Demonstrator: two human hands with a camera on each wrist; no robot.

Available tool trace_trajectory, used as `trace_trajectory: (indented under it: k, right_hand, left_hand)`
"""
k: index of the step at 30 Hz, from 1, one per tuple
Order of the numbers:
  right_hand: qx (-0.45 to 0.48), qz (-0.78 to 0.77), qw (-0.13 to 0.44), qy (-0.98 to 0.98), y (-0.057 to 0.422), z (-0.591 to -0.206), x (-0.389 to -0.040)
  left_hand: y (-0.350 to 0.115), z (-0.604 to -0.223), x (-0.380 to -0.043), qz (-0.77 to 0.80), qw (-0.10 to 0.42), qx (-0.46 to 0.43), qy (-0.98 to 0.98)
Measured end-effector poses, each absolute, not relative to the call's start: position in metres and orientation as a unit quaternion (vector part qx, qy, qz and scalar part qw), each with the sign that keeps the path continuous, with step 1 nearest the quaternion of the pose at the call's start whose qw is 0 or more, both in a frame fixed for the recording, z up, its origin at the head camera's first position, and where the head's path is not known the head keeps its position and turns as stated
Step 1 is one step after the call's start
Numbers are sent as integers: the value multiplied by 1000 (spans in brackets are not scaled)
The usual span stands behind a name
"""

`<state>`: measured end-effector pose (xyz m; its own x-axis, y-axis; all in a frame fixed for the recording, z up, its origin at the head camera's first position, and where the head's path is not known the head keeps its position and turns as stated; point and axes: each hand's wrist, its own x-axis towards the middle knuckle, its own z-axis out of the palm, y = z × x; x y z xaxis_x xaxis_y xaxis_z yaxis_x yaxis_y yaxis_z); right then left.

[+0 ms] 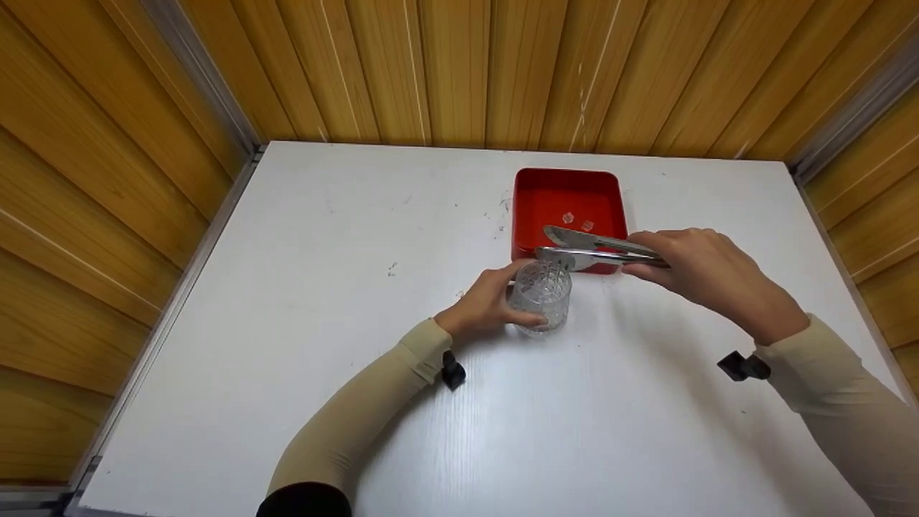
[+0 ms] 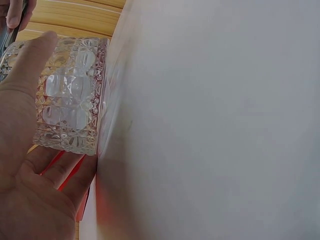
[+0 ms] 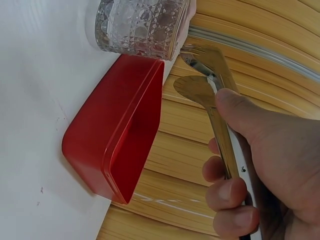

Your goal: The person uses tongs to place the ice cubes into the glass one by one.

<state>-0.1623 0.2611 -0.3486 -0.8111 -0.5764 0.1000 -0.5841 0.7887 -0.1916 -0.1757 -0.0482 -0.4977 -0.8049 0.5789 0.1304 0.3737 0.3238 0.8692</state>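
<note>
My left hand [image 1: 482, 305] grips a clear cut-pattern glass [image 1: 543, 305] standing on the white table, thumb on the near side and fingers round the far side. Whitish rounded shapes, perhaps ice cubes, show through the glass wall [image 2: 70, 92] in the left wrist view. Metal tongs [image 1: 599, 251] are held by my right hand [image 1: 707, 273], thumb on one arm and fingers curled round the other. Their scalloped tips [image 3: 195, 90] stand apart at the glass rim, with nothing visible between them. Two small clear cubes [image 1: 568, 217] lie in the red square tray [image 1: 542, 194] behind.
The white tabletop [image 1: 344, 237] spreads around the glass and tray. Wood-patterned panels [image 1: 459, 72] rise behind it and at both sides, with grey metal strips [image 1: 208, 79] at the corners. A small black device [image 1: 452, 370] sits at each wrist.
</note>
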Motion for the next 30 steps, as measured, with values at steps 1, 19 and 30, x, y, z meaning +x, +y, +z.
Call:
trace_trajectory:
  k: [1,19,30]
  right_hand:
    - [304,105,15,-947,261,-347,-164]
    - [281,50,-23,-958,272,-339,-207]
    - [261,11,-67,-963,268,-340,-237]
  left_hand:
    - [-48,-497,-176,501,102,295,807]
    - [-48,-497,-177,510,97,308,797]
    - [-47,-496,-176,509,101,298,801]
